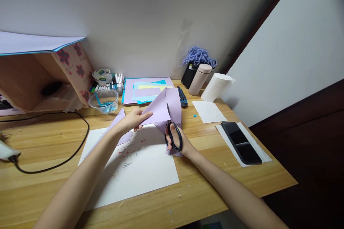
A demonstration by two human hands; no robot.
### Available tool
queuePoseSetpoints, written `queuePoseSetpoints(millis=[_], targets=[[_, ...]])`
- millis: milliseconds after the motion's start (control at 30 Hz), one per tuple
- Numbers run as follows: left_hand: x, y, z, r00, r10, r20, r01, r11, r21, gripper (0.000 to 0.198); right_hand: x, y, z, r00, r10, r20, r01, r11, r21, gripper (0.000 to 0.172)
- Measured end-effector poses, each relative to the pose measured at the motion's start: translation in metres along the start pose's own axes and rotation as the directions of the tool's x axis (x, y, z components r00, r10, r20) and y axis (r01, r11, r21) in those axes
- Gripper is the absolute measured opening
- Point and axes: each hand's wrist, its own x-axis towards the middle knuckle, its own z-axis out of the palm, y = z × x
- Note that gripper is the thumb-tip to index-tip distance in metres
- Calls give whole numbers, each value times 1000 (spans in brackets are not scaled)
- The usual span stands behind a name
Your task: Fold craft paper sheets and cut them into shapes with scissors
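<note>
My left hand (137, 117) pinches the left edge of a sheet of light purple paper (161, 105), thumb on top and fingers below. In my right hand (176, 137) is a pair of scissors (177, 143) with black handles; fingers and thumb go through the loops. The blades point away from me and lie at the paper, with one blade showing above it. A purple strip hangs down behind the scissors. Below is a large white sheet (145, 171) with red and dark marks, and another purple piece (125, 137) lies partly under my left arm.
A clear plastic cup (103, 102) with blue scraps, markers (118, 80) and a stack of coloured paper (131, 84) stand at the back. A box cutter (182, 97), a pink bottle (200, 79), a paper roll (216, 87) and a phone (241, 143) are to the right. A cable (87, 132) curves at left.
</note>
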Motion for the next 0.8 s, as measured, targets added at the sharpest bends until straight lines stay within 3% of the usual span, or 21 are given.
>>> queuePoseSetpoints(millis=[400,567,633,700,800], targets=[[-1,0,-1,999,-45,15,45,999,-9,33,1,3,-1,1000,-4,-20,4,1000,7,49],[0,-7,-9,985,-1,173,12,998,-63,35,0,3,1,1000,12,16,-12,999,36,51],[4,-11,-11,992,53,116,-47,997,-53,37,-1,5,2,999,23,44,-25,998,52,51],[8,-12,-9,994,102,-43,-103,994,-22,39,-3,7,4,997,45,68,-49,997,55,51],[12,-12,-3,961,177,-215,-167,984,64,40,-7,6,7,993,77,93,-82,995,48,51]])
